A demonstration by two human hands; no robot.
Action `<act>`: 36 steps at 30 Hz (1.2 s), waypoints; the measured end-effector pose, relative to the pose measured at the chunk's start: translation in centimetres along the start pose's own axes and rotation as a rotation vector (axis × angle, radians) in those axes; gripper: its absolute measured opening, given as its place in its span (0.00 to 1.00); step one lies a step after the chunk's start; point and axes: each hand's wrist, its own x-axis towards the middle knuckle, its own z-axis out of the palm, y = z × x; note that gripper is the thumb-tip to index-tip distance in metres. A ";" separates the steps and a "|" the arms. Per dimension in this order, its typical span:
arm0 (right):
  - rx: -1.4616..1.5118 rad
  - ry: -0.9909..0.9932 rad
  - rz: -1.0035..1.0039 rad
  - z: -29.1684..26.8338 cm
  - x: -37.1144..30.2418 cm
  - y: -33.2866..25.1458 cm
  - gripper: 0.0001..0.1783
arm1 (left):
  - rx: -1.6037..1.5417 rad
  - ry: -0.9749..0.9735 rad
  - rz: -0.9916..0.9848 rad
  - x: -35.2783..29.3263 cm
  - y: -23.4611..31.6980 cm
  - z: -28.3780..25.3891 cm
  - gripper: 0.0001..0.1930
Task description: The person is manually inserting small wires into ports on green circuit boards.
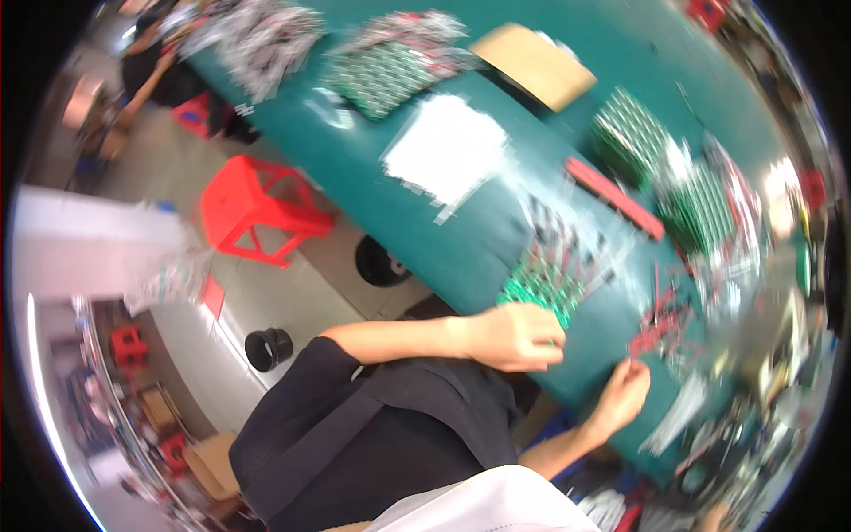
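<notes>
One red bar (613, 197) lies beyond the hands (521, 337) (624, 395), beside stacked green boards (698, 209).

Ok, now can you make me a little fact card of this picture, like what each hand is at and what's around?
Left hand: at the near edge of the green board piece; grip unclear
Right hand: fingertips by the red wires; too blurry to tell if pinching them
Table: green
Also on table: white pile, long red bar
On floor: red stool, black tub
Picture: blurry in places
</notes>
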 end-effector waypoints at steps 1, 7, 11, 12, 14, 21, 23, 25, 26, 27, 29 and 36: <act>-0.033 -0.003 -0.018 -0.4 0.0 -0.4 0.13 | 0.033 -0.001 0.027 -0.7 -0.4 0.7 0.11; 0.098 0.020 -0.157 0.6 0.5 4.2 0.13 | -0.010 -0.061 0.061 -2.6 -1.6 1.7 0.12; 0.640 -0.274 0.239 -0.8 0.7 3.4 0.10 | -0.022 -0.062 0.052 -2.9 -2.2 0.8 0.14; 0.815 -0.225 0.221 -0.9 0.2 2.6 0.11 | -0.012 -0.054 0.055 -2.9 -2.2 0.7 0.14; 0.995 -0.170 0.198 -1.0 -1.0 0.7 0.11 | -0.056 -0.014 0.028 -2.5 -1.9 0.2 0.13; 1.072 -0.323 -0.272 1.0 -5.3 -4.1 0.07 | -0.593 0.150 -0.348 0.0 1.8 -0.5 0.13; 1.071 -0.379 -0.307 1.3 -5.9 -4.9 0.07 | -0.608 0.201 -0.363 -0.2 1.7 0.2 0.12; 1.030 -0.346 -0.343 1.0 -6.1 -5.1 0.07 | -0.704 0.271 -0.443 0.0 2.2 0.1 0.09; 0.987 -0.317 -0.382 0.7 -6.3 -5.1 0.06 | -0.702 0.226 -0.484 0.1 2.4 -0.3 0.09; 0.884 -0.310 -0.384 0.6 -6.3 -5.0 0.05 | -0.700 0.211 -0.500 0.1 2.4 -1.0 0.09; 0.955 -0.357 -0.333 0.3 -6.3 -6.3 0.05 | -0.651 0.251 -0.537 0.0 2.2 -1.3 0.09; 0.989 -0.356 -0.371 -0.2 -5.1 -9.2 0.03 | -1.021 0.416 -0.839 0.1 1.5 -1.9 0.06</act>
